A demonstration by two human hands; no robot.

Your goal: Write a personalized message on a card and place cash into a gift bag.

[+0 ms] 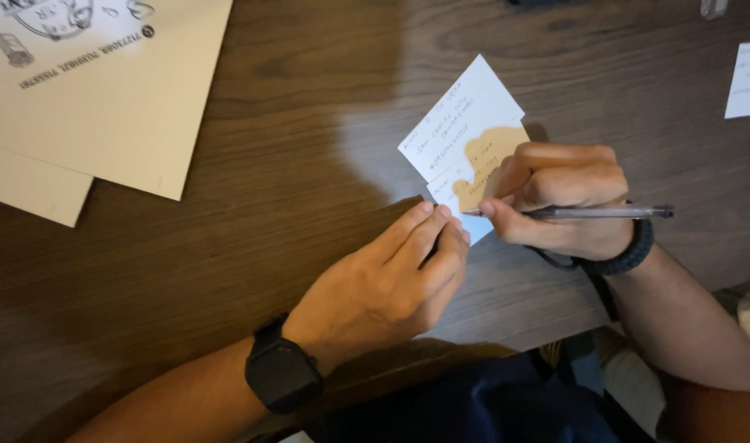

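Observation:
My right hand grips a clear pen, its tip resting on a small white card with handwritten lines. Another white card lies just above it, partly overlapping, also covered in handwriting. My left hand rests flat on the wooden table, fingertips pressing the lower left corner of the card being written on. A black watch is on my left wrist and a dark braided band on my right wrist.
Large cream-coloured printed sheets lie at the upper left of the table. Another small white card sits at the right edge. The table's near edge runs under my forearms, with dark fabric below it.

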